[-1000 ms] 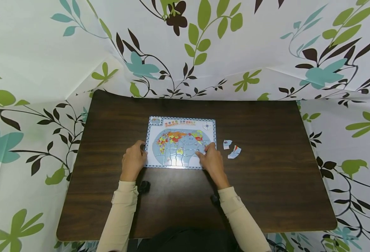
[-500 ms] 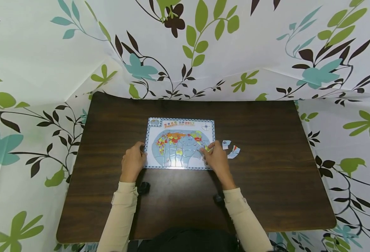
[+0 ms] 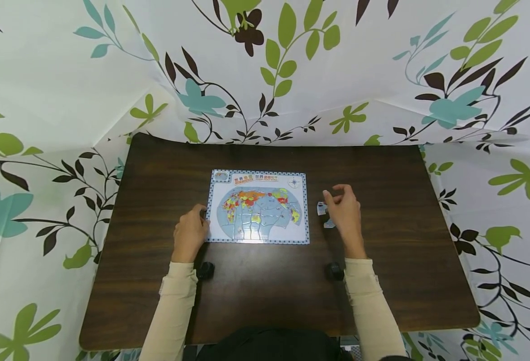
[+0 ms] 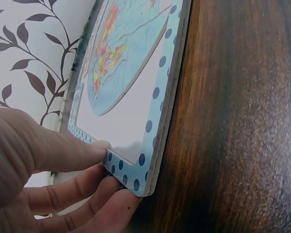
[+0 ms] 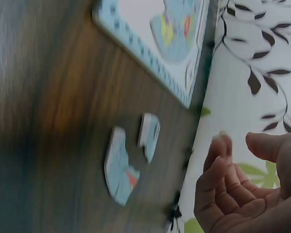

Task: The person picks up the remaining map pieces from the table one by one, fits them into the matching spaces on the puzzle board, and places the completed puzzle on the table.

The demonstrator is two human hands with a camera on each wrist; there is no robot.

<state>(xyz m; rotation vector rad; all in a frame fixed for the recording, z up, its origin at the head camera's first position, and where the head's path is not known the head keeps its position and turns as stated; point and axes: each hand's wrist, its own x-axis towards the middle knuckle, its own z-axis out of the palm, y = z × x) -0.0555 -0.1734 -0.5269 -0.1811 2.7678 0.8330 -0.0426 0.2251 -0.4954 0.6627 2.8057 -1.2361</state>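
Cloth (image 3: 310, 105): leaf print, rises behind desk's far edge, shows past both side edges too. Probably just a backdrop. Cut off by the head view.
Desk (image 3: 255, 291): dark wood grain. Near edge partly hidden by the person's body and sleeves.
Puzzle board (image 3: 218, 233): flat on desk, nearer far edge than near edge, slightly left of centre, long sides roughly along far edge. Presumably squared up so the map reads upright to the person. Fine print too small to read.
Map (image 3: 269, 208): most of it filled in; white gap towards board's near right corner. Glare along its near side hides some seams.
Left hand (image 3: 190, 231): clamped on puzzle board's left edge by the near left corner, thumb on top, fingers at the rim and below. Likely steadying it. Contact underneath hidden.
Right hand (image 3: 345, 213): over desk, off board's right edge, by the loose pieces. Thumb and fingers apart, nothing between. Height above desk hard to judge.
Long piece (image 5: 117, 167): on desk, off board's right edge, red patch on it. Partly under right hand in head view; right wrist view is blurry.
Small piece (image 5: 149, 136): just beside long piece, nearer desk's far edge. Probably parked there for easy reach. Print can't be made out.
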